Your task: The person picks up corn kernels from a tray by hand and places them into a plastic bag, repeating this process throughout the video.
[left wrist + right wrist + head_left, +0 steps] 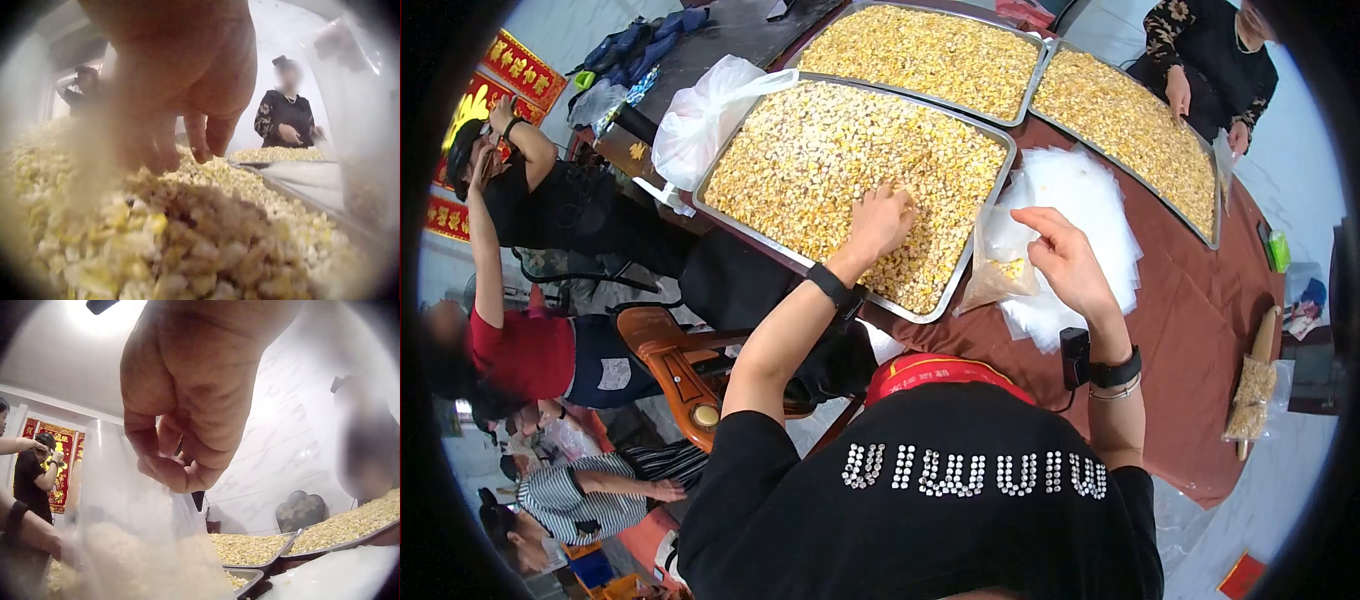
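My left hand (885,220) reaches into the near metal tray (800,262), which is filled with small yellow and cream pieces (820,140). In the left wrist view, the fingers (215,134) point down into the pieces, with a shaded hollow in front of them. My right hand (1065,255) pinches the upper edge of a clear plastic bag (990,285) beside the tray's right rim. Some of the pieces lie low in that bag. Thumb and fingertips meet at the bag's edge in the right wrist view (172,472).
A stack of flat clear bags (1080,210) lies right of the tray on the brown tablecloth (1180,330). Two more filled trays stand behind, with a person (1215,70) at the far one. A white plastic bag (700,130) covers the tray's left corner. A filled bag (1250,400) sits far right.
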Demonstrator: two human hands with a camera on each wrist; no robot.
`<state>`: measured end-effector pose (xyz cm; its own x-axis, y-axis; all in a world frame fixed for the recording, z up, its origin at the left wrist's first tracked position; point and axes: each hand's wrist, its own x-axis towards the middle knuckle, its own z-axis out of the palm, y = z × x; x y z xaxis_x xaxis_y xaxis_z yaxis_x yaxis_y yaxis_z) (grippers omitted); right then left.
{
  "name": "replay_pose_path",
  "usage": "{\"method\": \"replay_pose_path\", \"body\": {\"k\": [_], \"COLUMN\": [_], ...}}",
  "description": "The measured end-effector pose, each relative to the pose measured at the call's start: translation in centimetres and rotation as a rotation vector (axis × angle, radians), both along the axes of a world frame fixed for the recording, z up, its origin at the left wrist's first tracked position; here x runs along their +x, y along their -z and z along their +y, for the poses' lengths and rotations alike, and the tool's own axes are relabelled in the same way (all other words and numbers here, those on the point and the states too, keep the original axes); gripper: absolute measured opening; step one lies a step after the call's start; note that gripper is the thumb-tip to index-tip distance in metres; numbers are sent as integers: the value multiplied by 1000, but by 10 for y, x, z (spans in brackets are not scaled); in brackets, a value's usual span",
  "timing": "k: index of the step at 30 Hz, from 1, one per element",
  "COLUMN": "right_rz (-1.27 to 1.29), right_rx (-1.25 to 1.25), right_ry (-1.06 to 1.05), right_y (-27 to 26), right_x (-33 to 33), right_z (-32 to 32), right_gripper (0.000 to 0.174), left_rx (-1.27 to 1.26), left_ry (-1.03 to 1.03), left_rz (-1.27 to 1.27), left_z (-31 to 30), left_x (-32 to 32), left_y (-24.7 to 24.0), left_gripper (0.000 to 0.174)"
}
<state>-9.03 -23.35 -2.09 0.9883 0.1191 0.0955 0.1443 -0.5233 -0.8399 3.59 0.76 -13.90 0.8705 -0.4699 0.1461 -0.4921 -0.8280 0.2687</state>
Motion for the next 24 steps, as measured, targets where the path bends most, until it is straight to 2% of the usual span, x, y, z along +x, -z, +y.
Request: {"method": "replay_pose_path", "body": {"k": [2,4,9,12,14,16,17,18,20,21,22,24], "right_rz": [2,4,28,-27,-22,-24,-30,-42,-28,-11,-17,-2], "right_rx": [-12,-23,-26,-15,-35,-44,-52,-58,-16,16,18,8], "right_ry": [-14,-25,-5,-6,11,12,16,10,10,10,-4,13], "right_y": [-2,-2,-10,-3,-3,-2,-1,-1,-2,-2,-1,1], "right_x": [2,3,3,3,5,3,3,4,3,3,4,3], "right_z": [1,3,3,-1,-5,-7,-6,-5,-3,-3,-3,-4], "right_gripper": [41,40,39,38,38,37,37,36,36,36,36,36], "left_rx": [16,6,116,187,-81,-627,-872,-864,-1643,-1801,-1811,-1995], "left_ry": [-15,106,295,213,150,-49,-203,-202,-317,-353,-356,-159], "left_rz": [82,-29,-13,137,164,574,964,963,1473,1575,1558,1640], "left_z": [-4,-10,-26,-28,-25,-27,-24,-24,-20,-19,-20,-25], "left_x": [-10,-21,-29,-18,-3,7,9,12,14,15,14,11], "left_y": [10,18,30,21,23,22,6,5,-6,-10,-17,-26], "left_gripper": [24,25,24,22,19,10,11,11,15,15,15,14]}}
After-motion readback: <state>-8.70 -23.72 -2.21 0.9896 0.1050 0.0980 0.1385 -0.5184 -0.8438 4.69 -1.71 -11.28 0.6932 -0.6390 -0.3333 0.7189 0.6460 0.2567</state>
